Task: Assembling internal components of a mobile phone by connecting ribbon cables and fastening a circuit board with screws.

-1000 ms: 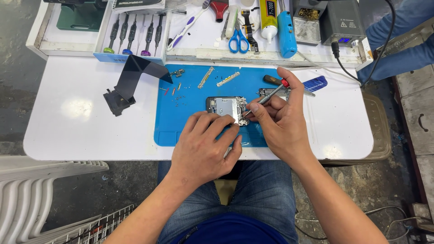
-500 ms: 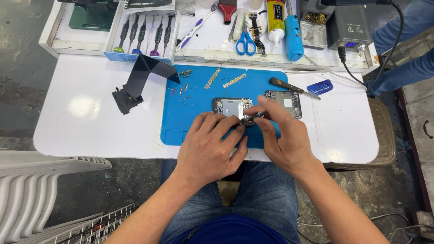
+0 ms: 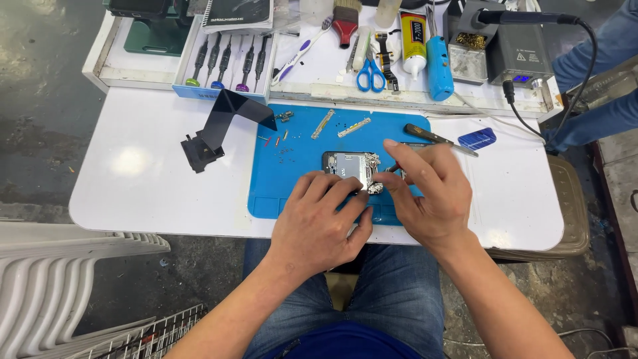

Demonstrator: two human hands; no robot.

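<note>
Opened phone [image 3: 351, 166] on blue mat [image 3: 292, 179]: back off, screws out. My left hand [image 3: 319, 223] steadies it; right hand [image 3: 425, 193] pinches an inner part, reassembly outstanding.

work mat [image 3: 292, 179]: bright blue, plain, under the fingers
opened phone [image 3: 349, 166]: black rim, silver-grey inside, at the fingertips
table [image 3: 146, 193]: white, plain
folded strip [image 3: 226, 119]: black, left of the fingers
scissors [image 3: 371, 76]: blue handles, beyond the fingers
brush [image 3: 345, 23]: red handle, pale bristles
glue tube [image 3: 413, 40]: yellow and white
flat card [image 3: 477, 138]: dark blue, right of the fingers
jeans [image 3: 399, 299]: blue denim
</note>
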